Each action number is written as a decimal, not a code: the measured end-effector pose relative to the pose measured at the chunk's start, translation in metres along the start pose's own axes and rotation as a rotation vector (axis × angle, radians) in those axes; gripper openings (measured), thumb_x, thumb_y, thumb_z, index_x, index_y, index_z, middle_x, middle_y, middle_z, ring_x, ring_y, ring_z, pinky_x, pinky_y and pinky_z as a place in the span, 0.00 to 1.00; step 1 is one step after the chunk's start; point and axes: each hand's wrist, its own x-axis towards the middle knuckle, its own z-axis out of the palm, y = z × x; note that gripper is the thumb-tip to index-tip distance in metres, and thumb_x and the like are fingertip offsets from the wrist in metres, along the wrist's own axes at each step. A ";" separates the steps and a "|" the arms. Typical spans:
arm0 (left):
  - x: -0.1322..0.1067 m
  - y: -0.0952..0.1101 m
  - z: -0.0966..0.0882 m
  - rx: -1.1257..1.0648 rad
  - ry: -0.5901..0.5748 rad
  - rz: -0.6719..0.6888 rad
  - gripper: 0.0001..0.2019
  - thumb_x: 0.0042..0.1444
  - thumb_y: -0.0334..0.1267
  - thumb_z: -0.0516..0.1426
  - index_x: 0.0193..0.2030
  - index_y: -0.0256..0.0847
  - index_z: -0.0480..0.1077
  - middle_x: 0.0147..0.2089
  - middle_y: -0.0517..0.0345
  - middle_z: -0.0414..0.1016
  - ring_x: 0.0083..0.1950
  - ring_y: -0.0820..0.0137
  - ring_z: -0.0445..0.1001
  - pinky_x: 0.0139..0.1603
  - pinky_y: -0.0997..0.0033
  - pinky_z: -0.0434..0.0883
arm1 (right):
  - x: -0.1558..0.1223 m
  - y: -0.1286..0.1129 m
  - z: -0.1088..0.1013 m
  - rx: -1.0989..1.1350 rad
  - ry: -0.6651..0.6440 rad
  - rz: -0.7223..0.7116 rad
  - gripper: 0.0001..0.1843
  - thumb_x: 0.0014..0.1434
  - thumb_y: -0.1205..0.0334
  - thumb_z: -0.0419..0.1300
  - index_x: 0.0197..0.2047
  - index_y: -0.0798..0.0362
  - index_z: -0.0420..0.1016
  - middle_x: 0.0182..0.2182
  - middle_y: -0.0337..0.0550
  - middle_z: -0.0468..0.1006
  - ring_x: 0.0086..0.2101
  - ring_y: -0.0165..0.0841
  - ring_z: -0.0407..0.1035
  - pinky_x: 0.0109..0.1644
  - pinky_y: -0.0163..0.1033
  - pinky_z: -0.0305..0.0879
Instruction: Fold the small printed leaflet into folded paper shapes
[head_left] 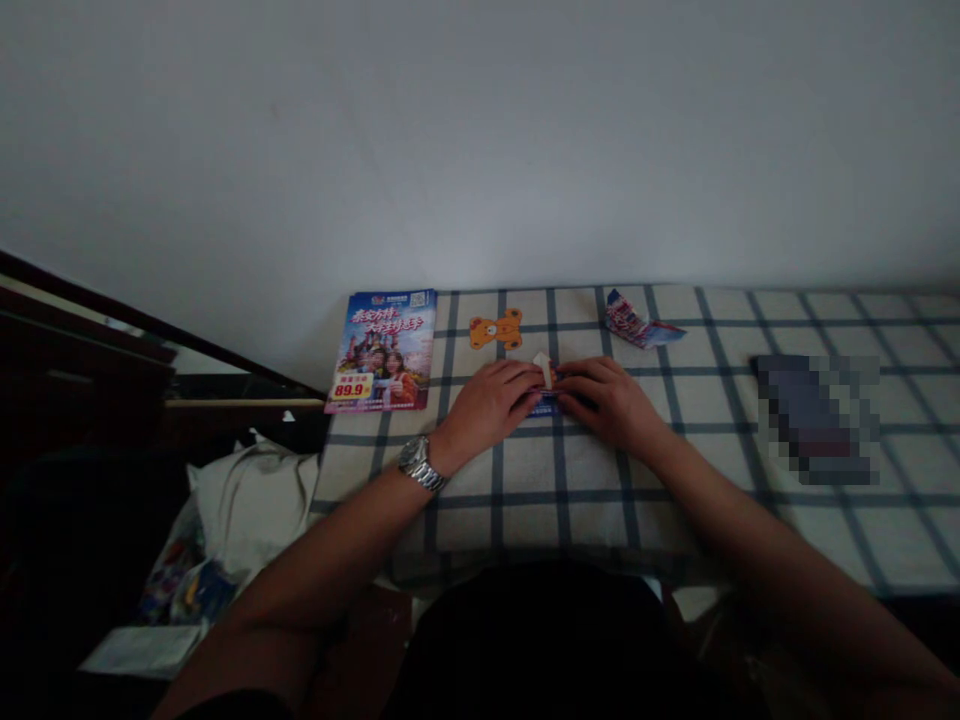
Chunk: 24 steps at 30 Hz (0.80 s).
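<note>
A small folded paper flyer (pixel 547 372) lies on the checked cloth, with a pale pointed flap sticking up and printed blue along its near edge. My left hand (pixel 489 402), a metal watch (pixel 421 463) on its wrist, presses its fingers on the flyer's left side. From the right, my right hand (pixel 611 402) has closed fingers on the other side. My fingers hide much of the paper. Just beyond my left hand is an orange bear figure (pixel 496 329). A crumpled, folded printed paper (pixel 639 322) rests beyond my right hand.
A stack of printed flyers (pixel 382 352) lies at the table's left end. The checked tablecloth (pixel 690 410) runs along a white wall (pixel 525 150). A pixelated dark object (pixel 814 415) is on the right. Bags (pixel 247 495) stand low on the left.
</note>
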 end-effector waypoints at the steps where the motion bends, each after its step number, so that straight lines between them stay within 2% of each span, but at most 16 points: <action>1: 0.001 0.000 -0.001 -0.007 -0.004 -0.009 0.11 0.75 0.39 0.57 0.59 0.42 0.72 0.59 0.53 0.79 0.60 0.61 0.75 0.64 0.54 0.73 | 0.001 0.001 0.001 0.000 0.006 0.010 0.08 0.71 0.59 0.63 0.50 0.48 0.82 0.54 0.50 0.83 0.52 0.46 0.75 0.58 0.56 0.74; 6: 0.007 0.001 -0.004 -0.040 -0.016 -0.074 0.07 0.74 0.37 0.57 0.55 0.43 0.72 0.52 0.54 0.80 0.55 0.61 0.77 0.60 0.55 0.73 | 0.007 0.003 0.001 0.024 0.004 0.068 0.06 0.70 0.60 0.63 0.48 0.49 0.81 0.50 0.49 0.83 0.49 0.46 0.76 0.56 0.55 0.73; 18: 0.014 -0.001 0.001 -0.018 0.004 -0.105 0.09 0.70 0.32 0.60 0.55 0.41 0.72 0.55 0.51 0.76 0.56 0.60 0.75 0.56 0.58 0.74 | 0.020 0.001 0.002 0.010 -0.012 0.150 0.09 0.69 0.61 0.65 0.51 0.48 0.78 0.45 0.47 0.81 0.47 0.47 0.74 0.53 0.52 0.71; 24: 0.012 -0.005 0.003 -0.018 0.001 -0.042 0.08 0.72 0.34 0.58 0.55 0.42 0.75 0.56 0.52 0.78 0.56 0.61 0.76 0.59 0.56 0.74 | 0.017 0.000 0.005 -0.042 0.003 0.129 0.08 0.68 0.62 0.65 0.50 0.48 0.80 0.47 0.48 0.80 0.47 0.47 0.73 0.53 0.52 0.72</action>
